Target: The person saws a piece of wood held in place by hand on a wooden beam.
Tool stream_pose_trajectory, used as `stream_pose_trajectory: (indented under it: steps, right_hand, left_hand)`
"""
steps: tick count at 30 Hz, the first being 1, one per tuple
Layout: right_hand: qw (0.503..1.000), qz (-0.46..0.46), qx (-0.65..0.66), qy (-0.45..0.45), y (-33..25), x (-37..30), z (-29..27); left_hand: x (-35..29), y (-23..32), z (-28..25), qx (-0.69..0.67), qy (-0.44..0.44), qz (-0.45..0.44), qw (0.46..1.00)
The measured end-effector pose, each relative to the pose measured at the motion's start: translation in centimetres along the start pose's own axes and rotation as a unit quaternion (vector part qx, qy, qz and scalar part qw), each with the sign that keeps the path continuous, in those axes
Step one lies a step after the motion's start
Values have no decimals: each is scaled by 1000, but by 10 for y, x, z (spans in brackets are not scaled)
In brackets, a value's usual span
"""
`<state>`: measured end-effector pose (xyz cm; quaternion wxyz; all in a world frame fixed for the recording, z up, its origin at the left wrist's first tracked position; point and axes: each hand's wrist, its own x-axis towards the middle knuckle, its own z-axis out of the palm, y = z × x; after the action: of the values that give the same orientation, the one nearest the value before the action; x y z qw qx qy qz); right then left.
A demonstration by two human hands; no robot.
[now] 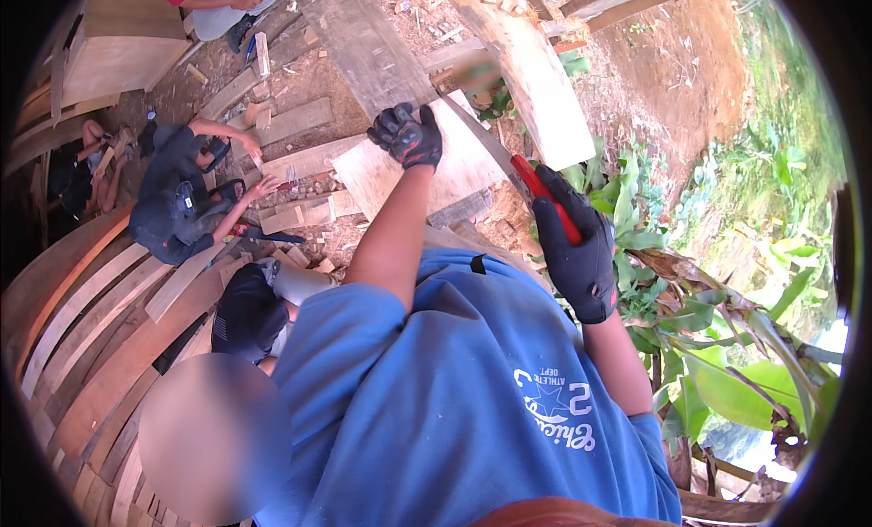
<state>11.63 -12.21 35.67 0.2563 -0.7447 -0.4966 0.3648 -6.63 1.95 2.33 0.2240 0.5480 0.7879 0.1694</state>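
In my right hand (577,250), gloved in black, is the red handle of a hand saw (549,200); the fingers are wrapped round it. The saw's long narrow blade slants up and left, along the right edge of a pale flat wooden board (463,164). My left hand (409,138), in a matching black glove, lies on that board with its fingers apart, to the left of the blade. Under the board's far side runs a long grey plank (359,45). Whether the teeth sit in a cut, I cannot tell.
Another pale plank (540,91) lies just right of the blade. A crouching co-worker in dark clothes (173,186) reaches toward wood scraps at the left; other people sit nearby. Stacked boards (100,345) fill the lower left. Leafy plants (727,372) grow close on the right.
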Motion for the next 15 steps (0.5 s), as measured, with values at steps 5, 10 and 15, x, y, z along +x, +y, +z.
stream_pose_trajectory:
  steps: [5,10,15]
  right_hand:
    - [999,47,11,-22,-11,-9,6]
    - [999,32,11,-30,-20,-2,9]
    - [997,-1,3,-74,-33,25,5]
  left_hand:
    - [18,18,44,114,191,-11,975]
    - [18,15,60,153,200,10,968]
    - [33,-2,69,140,204,25,969]
